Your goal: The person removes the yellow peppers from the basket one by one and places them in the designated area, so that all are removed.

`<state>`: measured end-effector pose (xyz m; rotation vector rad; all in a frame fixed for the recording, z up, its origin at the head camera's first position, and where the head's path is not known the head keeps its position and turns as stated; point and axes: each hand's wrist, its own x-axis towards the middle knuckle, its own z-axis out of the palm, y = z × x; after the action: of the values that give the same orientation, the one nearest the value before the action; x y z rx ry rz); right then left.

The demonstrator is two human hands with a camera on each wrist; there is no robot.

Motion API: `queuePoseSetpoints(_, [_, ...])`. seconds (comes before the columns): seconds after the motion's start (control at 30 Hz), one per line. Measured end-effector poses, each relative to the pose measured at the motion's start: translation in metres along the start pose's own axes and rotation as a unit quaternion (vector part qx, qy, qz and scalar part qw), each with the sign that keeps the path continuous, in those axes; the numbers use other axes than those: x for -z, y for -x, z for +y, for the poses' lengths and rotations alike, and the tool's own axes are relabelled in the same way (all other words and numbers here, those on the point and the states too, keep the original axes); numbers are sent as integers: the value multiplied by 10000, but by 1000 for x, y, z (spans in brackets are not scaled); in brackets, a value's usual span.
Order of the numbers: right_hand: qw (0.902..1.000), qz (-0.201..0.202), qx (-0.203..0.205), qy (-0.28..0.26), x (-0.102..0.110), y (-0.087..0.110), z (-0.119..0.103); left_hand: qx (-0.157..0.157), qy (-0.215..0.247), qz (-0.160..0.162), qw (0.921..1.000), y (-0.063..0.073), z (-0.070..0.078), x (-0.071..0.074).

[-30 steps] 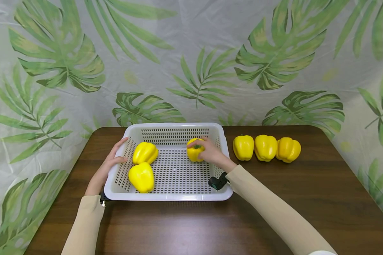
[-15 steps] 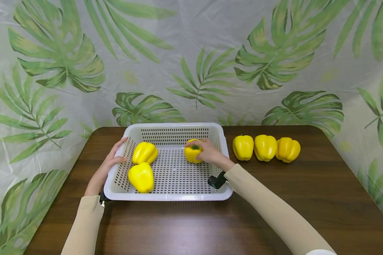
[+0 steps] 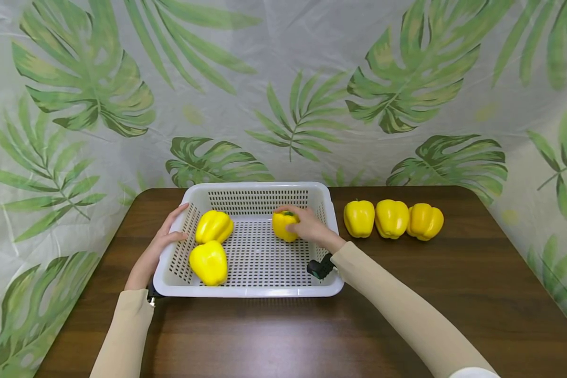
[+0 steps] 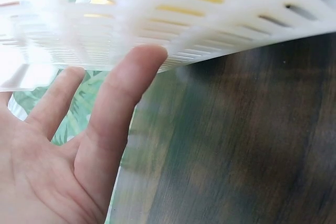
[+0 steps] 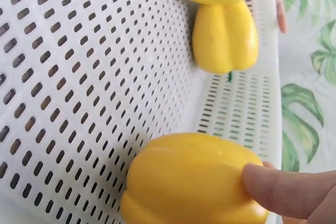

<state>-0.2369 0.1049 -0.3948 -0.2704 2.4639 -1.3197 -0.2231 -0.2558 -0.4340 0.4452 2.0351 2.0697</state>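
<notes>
A white perforated plastic basket (image 3: 255,292) stands on the brown table. My left hand (image 3: 159,242) rests on its left side from outside, thumb and fingers extended; in the left wrist view the thumb (image 4: 118,108) lies against the slotted wall. Inside the basket, toward the right, my right hand (image 3: 309,226) holds a yellow bell pepper (image 3: 282,227) with a green stem. The right wrist view shows its thumb on that yellow bell pepper (image 5: 189,177), close over the basket floor. Two more yellow bell peppers (image 3: 214,227) (image 3: 209,263) lie at the basket's left side.
Right of the basket, three yellow bell peppers (image 3: 359,219) (image 3: 392,219) (image 3: 424,221) stand in a row on the table (image 3: 430,283). A leaf-patterned cloth (image 3: 293,94) hangs behind the table. A dark wrist camera (image 3: 319,268) sits over the basket's front right corner.
My right hand has shifted slightly left inside the basket with the bell pepper, which now tilts a little. The left hand and basket have stayed in place.
</notes>
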Motion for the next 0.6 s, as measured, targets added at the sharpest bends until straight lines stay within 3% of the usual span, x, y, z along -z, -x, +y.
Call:
queuePoseSetpoints(0.23, [9994,-165,190,-236,2,1,-1,-28,-246,8,9997,2,1,0])
queuePoseSetpoints(0.37, [9984,-202,227,-472,3,3,-3,139,-438,37,9989,4,2,-1])
queuePoseSetpoints(0.5, [9966,-217,231,-764,5,5,-3,210,-444,42,9988,4,3,-2])
queuePoseSetpoints(0.6, [9947,-241,232,-974,6,7,-3,84,-357,26,9993,3,1,-1])
